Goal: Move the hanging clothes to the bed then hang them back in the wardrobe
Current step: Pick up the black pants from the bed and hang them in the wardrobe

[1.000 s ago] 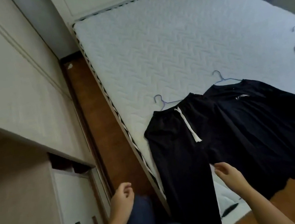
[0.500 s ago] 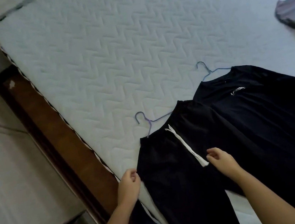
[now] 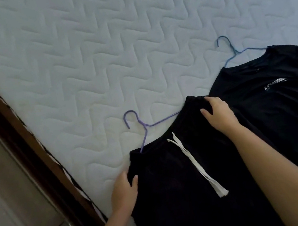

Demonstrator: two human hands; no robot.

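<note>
Black trousers (image 3: 172,185) with a white drawstring (image 3: 194,165) lie flat on the white quilted bed (image 3: 82,64), still on a purple wire hanger (image 3: 142,126) whose hook sticks out at the waist. My left hand (image 3: 124,189) pinches the left end of the waistband. My right hand (image 3: 217,113) grips the right end of the waistband. To the right lies a black T-shirt (image 3: 275,106) with a small white logo, on a blue wire hanger (image 3: 230,52).
The bed's dark-trimmed edge (image 3: 42,154) runs diagonally at the left, with a strip of brown floor (image 3: 4,115) and pale wardrobe panels (image 3: 11,205) beyond it. The trousers overlap the T-shirt's left side.
The view has closed in on the bed. Both hands moved up the trousers from the legs to the two ends of the waistband and took hold of it.
</note>
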